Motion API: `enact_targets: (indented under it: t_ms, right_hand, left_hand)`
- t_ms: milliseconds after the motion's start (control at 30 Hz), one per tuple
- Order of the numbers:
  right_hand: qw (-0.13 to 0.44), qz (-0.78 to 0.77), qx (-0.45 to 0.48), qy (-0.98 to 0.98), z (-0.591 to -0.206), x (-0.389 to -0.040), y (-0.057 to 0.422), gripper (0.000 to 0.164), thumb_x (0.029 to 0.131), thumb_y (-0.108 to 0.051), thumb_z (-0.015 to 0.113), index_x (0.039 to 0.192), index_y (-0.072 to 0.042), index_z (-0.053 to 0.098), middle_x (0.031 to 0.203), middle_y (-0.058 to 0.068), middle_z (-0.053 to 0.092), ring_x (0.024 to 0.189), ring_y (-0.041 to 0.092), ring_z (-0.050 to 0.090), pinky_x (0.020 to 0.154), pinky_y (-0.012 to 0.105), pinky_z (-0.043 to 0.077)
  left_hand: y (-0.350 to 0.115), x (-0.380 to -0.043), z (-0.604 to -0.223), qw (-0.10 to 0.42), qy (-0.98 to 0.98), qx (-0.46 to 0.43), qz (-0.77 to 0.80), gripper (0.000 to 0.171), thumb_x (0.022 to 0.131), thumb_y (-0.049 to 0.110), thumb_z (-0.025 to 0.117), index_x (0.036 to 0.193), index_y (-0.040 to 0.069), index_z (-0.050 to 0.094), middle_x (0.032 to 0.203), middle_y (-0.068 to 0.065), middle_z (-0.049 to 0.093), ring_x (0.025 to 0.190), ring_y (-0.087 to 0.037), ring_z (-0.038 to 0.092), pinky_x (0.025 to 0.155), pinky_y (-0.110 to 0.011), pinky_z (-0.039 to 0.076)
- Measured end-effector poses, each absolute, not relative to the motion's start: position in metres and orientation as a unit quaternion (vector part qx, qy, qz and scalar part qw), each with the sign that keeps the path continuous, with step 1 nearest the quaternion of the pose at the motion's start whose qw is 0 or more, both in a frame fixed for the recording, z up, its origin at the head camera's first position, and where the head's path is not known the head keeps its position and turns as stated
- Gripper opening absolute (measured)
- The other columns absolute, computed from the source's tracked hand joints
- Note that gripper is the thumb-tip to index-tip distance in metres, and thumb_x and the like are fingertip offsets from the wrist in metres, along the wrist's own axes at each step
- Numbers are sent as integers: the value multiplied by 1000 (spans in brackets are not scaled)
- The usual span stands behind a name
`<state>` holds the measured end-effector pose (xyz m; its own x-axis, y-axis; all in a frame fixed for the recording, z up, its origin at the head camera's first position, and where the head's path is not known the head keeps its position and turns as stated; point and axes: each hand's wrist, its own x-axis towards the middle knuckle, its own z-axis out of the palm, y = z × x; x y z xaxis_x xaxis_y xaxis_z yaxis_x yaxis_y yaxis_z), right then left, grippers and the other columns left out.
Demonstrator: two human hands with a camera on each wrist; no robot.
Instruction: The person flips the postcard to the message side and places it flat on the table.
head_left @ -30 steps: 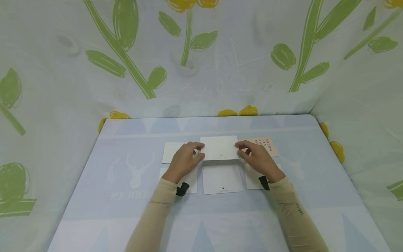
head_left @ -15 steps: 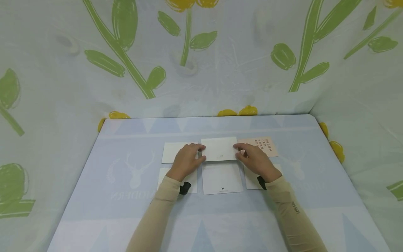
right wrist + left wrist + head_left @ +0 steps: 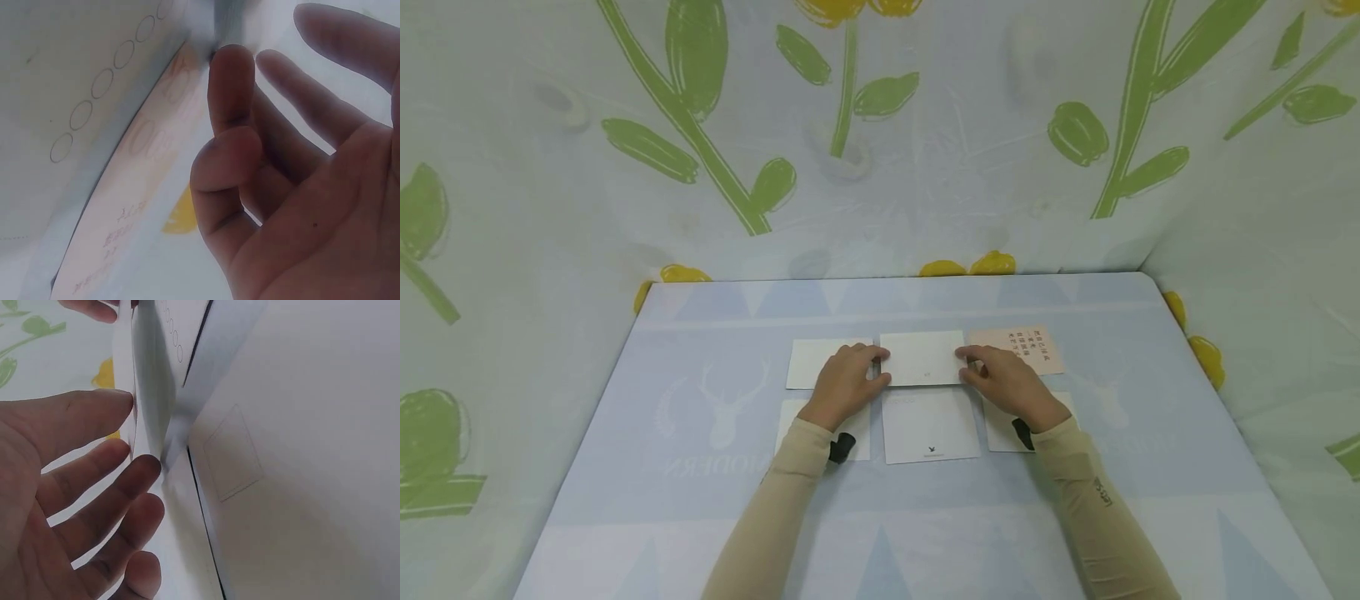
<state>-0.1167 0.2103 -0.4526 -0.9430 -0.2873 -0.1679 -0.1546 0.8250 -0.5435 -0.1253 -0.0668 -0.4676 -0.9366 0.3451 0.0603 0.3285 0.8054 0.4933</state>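
Observation:
A white postcard is at the back centre of the head view, with both hands at its short sides. My left hand pinches its left edge between thumb and fingertips. At the right edge my right hand does the same with thumb and forefinger. In the left wrist view, the left thumb meets the card, seen nearly edge-on. The right wrist view shows the right hand with fingers bent; its contact with the card is blurred. Just in front lies another white postcard with a small dark bird mark.
A white card lies at back left and a pink card with printed characters at back right. Two more cards, front left and front right, lie partly under the forearms. The pale blue table meets a flowered cloth behind.
The held postcard has come down slightly toward the table and now looks level and straight in the back row. Both hands moved a little with it, still at its sides.

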Motion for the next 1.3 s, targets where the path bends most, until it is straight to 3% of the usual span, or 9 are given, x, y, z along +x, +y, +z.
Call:
enact_targets:
  t_ms: [300, 733, 933, 1167, 1300]
  right_hand:
    - [126, -275, -113, 946, -451, -115, 211, 40, 101, -22, 65, 137, -7, 61, 127, 11, 67, 96, 24, 60, 85, 43, 52]
    - [112, -280, -116, 946, -453, -115, 212, 40, 100, -22, 65, 137, -8, 61, 117, 8, 68, 91, 22, 60, 79, 40, 52]
    - [59, -301, -118, 944, -454, -115, 221, 41, 101, -22, 64, 140, -9, 59, 127, 9, 66, 94, 23, 63, 74, 39, 52]
    - [-56, -320, -135, 936, -457, -114, 245, 52, 100, -16, 65, 149, -8, 49, 139, 16, 57, 112, 35, 55, 89, 52, 47]
    - [-90, -331, -121, 932, -454, -112, 257, 57, 98, -11, 67, 151, -7, 45, 143, 19, 53, 116, 39, 50, 94, 56, 43]
  left_hand:
    - [-69, -126, -468, 12, 954, 175, 242, 31, 92, 24, 75, 121, 13, 73, 119, -6, 71, 101, -28, 63, 88, -43, 51]
    - [-69, -124, -467, 6, 952, 178, 247, 31, 93, 24, 74, 121, 13, 73, 120, -5, 71, 101, -27, 62, 88, -42, 51]
    - [-71, -125, -464, -26, 950, 176, 256, 35, 93, 23, 74, 125, 11, 70, 124, -9, 68, 107, -31, 63, 91, -45, 51]
    - [-73, -133, -459, -74, 947, 147, 277, 51, 94, 26, 73, 140, 9, 57, 137, -14, 57, 116, -33, 55, 97, -45, 47]
    - [-70, -137, -455, -100, 943, 147, 280, 55, 94, 27, 74, 142, 8, 55, 138, -14, 56, 116, -34, 54, 97, -46, 46]
